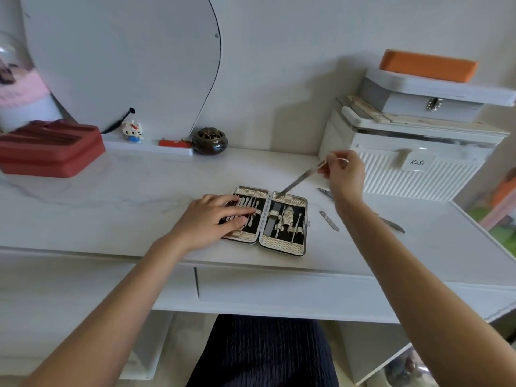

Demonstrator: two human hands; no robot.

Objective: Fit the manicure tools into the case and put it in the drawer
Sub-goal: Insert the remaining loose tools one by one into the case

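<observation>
Metal file (300, 180) pinched in right hand (344, 174), tip touching open case (269, 219); left hand (212, 217) flat, fingers straight, pressing case's left half.

A white marble-look tabletop (139, 196) stands against a plain pale wall (279, 65) in soft, even light. Beyond the left hand leans a round-edged white mirror panel (125, 57). Beyond the right hand sits a white ribbed cabinet (413, 174) — stacked boxes on top. White shelving (371, 356) shows below the tabletop.
</observation>
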